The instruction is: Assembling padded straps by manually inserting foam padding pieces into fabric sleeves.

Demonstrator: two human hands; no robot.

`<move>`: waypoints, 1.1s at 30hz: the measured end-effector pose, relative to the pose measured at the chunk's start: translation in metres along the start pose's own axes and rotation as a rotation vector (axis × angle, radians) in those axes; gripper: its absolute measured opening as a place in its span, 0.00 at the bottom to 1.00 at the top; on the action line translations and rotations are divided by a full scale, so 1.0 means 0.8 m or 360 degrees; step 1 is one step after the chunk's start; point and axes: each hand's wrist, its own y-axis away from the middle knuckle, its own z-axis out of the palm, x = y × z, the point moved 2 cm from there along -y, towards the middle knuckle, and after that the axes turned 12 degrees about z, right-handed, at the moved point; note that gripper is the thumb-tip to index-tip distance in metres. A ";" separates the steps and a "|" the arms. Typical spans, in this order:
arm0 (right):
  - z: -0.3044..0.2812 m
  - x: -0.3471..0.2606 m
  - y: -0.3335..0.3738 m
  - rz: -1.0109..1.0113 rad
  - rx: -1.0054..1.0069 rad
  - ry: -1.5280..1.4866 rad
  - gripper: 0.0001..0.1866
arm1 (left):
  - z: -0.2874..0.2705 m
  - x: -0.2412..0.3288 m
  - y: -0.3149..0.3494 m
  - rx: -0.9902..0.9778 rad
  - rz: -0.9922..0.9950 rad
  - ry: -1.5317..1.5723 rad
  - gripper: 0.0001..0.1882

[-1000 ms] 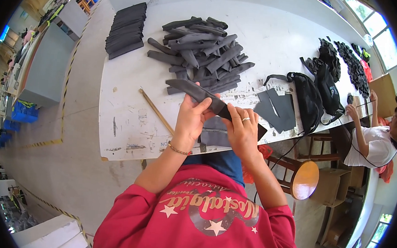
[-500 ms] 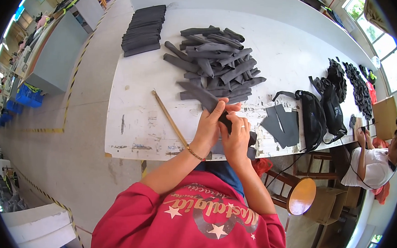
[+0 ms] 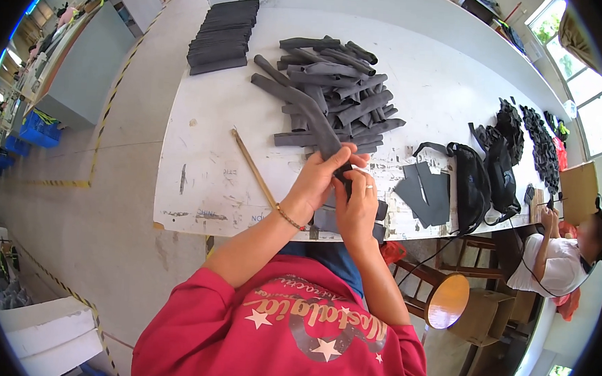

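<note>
A long dark grey fabric tube (image 3: 312,113) runs from my hands up and to the left, its far end lying against the pile. My left hand (image 3: 320,177) is closed around its near end. Close beside it, my right hand (image 3: 358,204) pinches darker fabric at that same end; the fingertips partly hide it. Beyond them lies a heap of similar grey fabric tubes (image 3: 364,109). Flat dark fabric pieces (image 3: 333,222) sit under my hands at the table's near edge. A thin wooden stick (image 3: 250,165) slants on the table, its near end by my left wrist.
On the white table (image 3: 200,147) stands a neat stack of black fabric strips (image 3: 220,38) at far left. Flat grey panels (image 3: 425,193) and black bags (image 3: 477,181) lie to the right. A stool (image 3: 446,300) and a seated person (image 3: 551,262) are at the right.
The grey tube now reaches farther up and left from my hands, with more of its length showing. Both hands stay close together in nearly the same place.
</note>
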 end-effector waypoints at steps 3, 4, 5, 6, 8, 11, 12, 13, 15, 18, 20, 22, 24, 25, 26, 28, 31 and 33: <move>0.005 0.002 -0.008 -0.0072 0.0098 0.0003 0.11 | 0.001 -0.021 0.003 -0.0005 0.0067 0.0081 0.13; 0.006 0.002 -0.008 -0.0067 0.0098 0.0008 0.11 | 0.001 -0.024 0.004 0.0063 0.0101 0.0161 0.12; 0.008 0.003 -0.008 -0.0015 0.0081 -0.0005 0.11 | 0.000 -0.024 0.004 0.0073 0.0123 0.0149 0.12; 0.009 0.002 -0.009 0.0032 0.0068 -0.0029 0.11 | 0.003 -0.016 0.003 0.0071 0.0126 0.0142 0.12; 0.000 0.000 -0.012 0.0130 -0.0011 -0.0107 0.12 | 0.009 0.000 0.001 -0.0001 -0.0039 -0.0092 0.11; 0.003 0.001 -0.016 0.0191 -0.0081 -0.0187 0.13 | 0.001 0.004 -0.014 -0.0099 -0.0137 -0.0147 0.13; 0.003 0.003 -0.017 0.0154 -0.0067 -0.0200 0.14 | 0.002 -0.002 -0.015 -0.0099 -0.0138 -0.0145 0.13; 0.003 0.007 -0.018 0.0154 -0.0067 -0.0198 0.14 | 0.006 -0.008 -0.015 -0.0094 -0.0049 -0.0121 0.13; 0.004 0.011 -0.020 0.0149 -0.0165 -0.0211 0.15 | 0.004 -0.012 -0.016 -0.0089 0.0036 -0.0098 0.14; -0.009 0.005 -0.019 -0.0002 -0.0188 0.0052 0.17 | -0.001 -0.002 -0.016 -0.0072 0.0070 -0.0274 0.16; -0.019 0.015 -0.003 -0.0020 -0.0202 0.0040 0.18 | 0.002 0.013 -0.017 0.0129 0.0132 -0.0258 0.17; -0.024 0.016 0.006 -0.0044 -0.0227 0.0025 0.18 | -0.002 0.009 -0.015 0.0101 0.0131 -0.0224 0.16; -0.025 0.015 0.007 -0.0081 -0.0213 -0.0058 0.17 | -0.002 0.004 -0.012 0.0030 0.0110 -0.0152 0.16; -0.024 0.016 0.005 -0.0080 -0.0211 -0.0060 0.17 | 0.000 0.004 -0.011 0.0029 0.0109 -0.0154 0.16; -0.023 0.017 0.003 -0.0133 -0.0213 -0.0083 0.15 | 0.001 0.004 -0.009 0.0070 0.0135 -0.0135 0.16; -0.019 0.014 0.003 -0.0190 -0.0220 -0.0120 0.14 | -0.002 0.009 -0.006 0.0120 0.0170 -0.0125 0.16; -0.021 0.008 0.001 -0.0168 -0.0196 -0.0120 0.11 | -0.005 0.017 -0.008 0.0104 0.0120 -0.0037 0.16; -0.031 0.003 -0.002 -0.0076 -0.0198 -0.0056 0.09 | -0.008 0.028 -0.016 0.0205 -0.0098 0.0152 0.16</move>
